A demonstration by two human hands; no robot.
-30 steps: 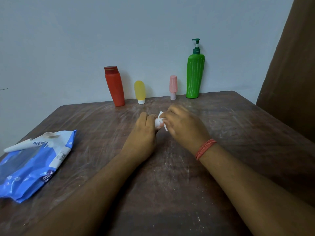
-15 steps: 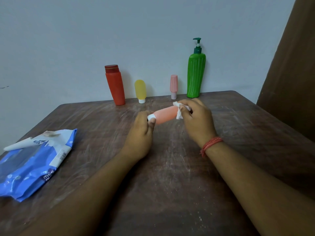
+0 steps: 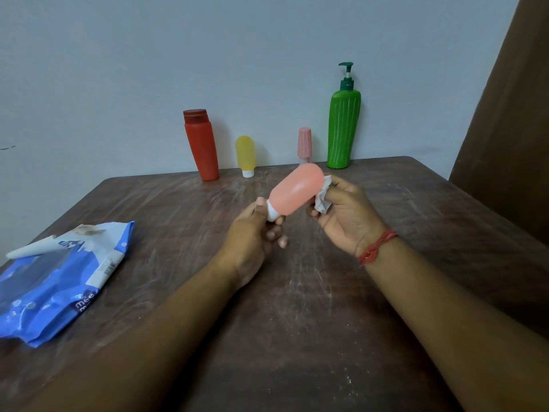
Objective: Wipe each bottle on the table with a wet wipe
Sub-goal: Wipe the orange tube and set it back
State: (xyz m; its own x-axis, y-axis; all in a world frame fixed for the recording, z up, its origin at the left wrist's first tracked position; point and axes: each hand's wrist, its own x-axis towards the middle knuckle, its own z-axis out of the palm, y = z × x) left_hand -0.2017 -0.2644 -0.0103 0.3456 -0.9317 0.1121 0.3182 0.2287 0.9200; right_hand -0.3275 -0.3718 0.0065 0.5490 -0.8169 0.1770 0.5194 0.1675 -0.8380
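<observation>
While holding the peach bottle (image 3: 297,190) up off the desk (image 3: 416,209), wiping its rounded body partway through, judging by the four bottles standing in a row at the far edge.

Resting flat on the left side of the desk: blue wipes pack (image 3: 56,281), flap lifted, contents not visible.

Standing upright at the right end of the row: green pump bottle (image 3: 343,129), opaque, fill level impossible to tell. Standing at the left end: red bottle (image 3: 202,147), leaning slightly, also opaque. Sitting cap-down just beside it: yellow bottle (image 3: 245,154), translucent, yet contents unclear. Peeking out behind the peach bottle: small pink bottle (image 3: 304,142), lower part hidden.

Gripping the white cap end of the peach bottle: left hand (image 3: 252,233), fingers curled round it, bottle tilting up and to the right. Pinching the crumpled wet wipe (image 3: 323,197) against the bottle's far side: right hand (image 3: 347,215), fingers closed on the wipe.

Probably calling next for turning the bottle in the left hand while dragging the wipe over the unwiped face, then setting it down upright and reaching for another from the row. Impossible to tell which of those standing are already wiped.
</observation>
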